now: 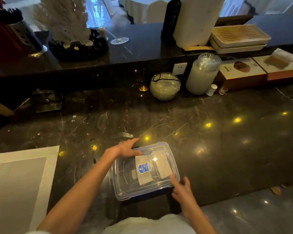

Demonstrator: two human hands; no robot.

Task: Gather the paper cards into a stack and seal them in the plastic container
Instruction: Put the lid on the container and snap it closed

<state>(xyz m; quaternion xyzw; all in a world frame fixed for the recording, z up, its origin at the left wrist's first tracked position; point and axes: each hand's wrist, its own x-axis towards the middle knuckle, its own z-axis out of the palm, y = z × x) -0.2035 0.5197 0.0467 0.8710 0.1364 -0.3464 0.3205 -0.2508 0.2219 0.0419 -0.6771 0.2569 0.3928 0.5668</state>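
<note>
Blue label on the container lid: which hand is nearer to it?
Left, narrowly. The left hand rests on the lid's far-left corner, just above the blue label; the right hand is at the near-right corner.

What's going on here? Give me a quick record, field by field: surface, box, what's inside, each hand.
surface: dark marble counter
container: clear plastic, lid on top
cards: pale stack seen through the lid, inside
label: blue sticker on the lid
left hand: open, resting on the lid's far left corner
right hand: open, fingers at the lid's near right corner
latches: cannot tell if shut
nearby: grey mat at left
</note>
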